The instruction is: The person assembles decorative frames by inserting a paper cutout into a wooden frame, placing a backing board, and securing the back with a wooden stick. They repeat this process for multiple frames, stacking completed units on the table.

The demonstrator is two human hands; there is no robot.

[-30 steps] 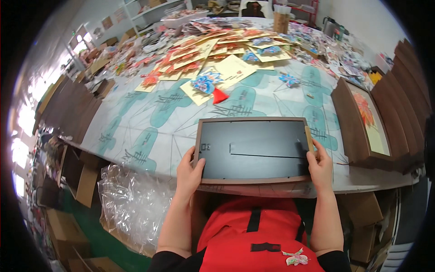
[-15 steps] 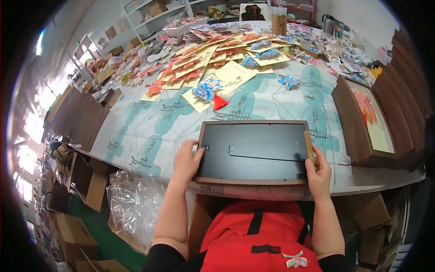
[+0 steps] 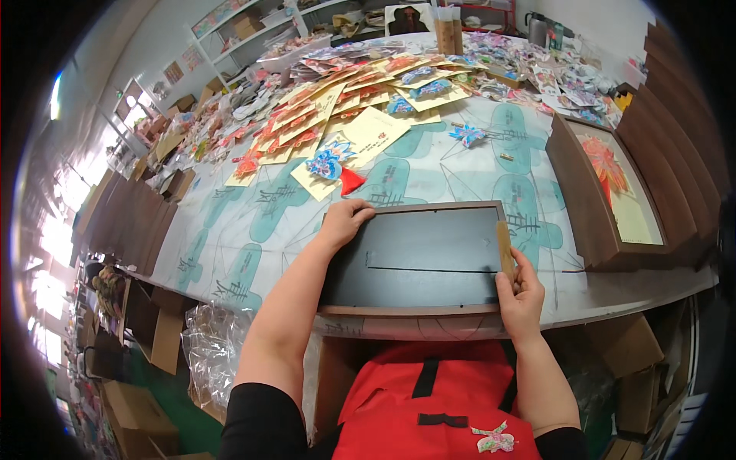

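A brown-rimmed picture frame (image 3: 414, 257) lies face down at the table's near edge, its black backing board up. My left hand (image 3: 349, 221) reaches across its left end and is closed on the far left corner, fingers curled over the rim. At the right end my right hand (image 3: 521, 295) is closed around a narrow tan strip (image 3: 504, 249), apparently wood or bamboo, which stands along the frame's right rim. Its thumb lies close to the frame's edge. Beyond the frame are a blue flower ornament with a red tassel (image 3: 328, 162) and several yellow cards (image 3: 376, 138).
Brown frames stand stacked at the right, the nearest holding a red flower ornament (image 3: 602, 161); more frames (image 3: 126, 218) stand at the left. A smaller blue ornament (image 3: 468, 136) lies mid-table. Clear plastic bags (image 3: 215, 353) and cardboard boxes (image 3: 138, 414) sit below the table.
My left hand has slid from the frame's left side up to its far left corner. The right hand keeps its hold on the strip. The whole view has shifted slightly.
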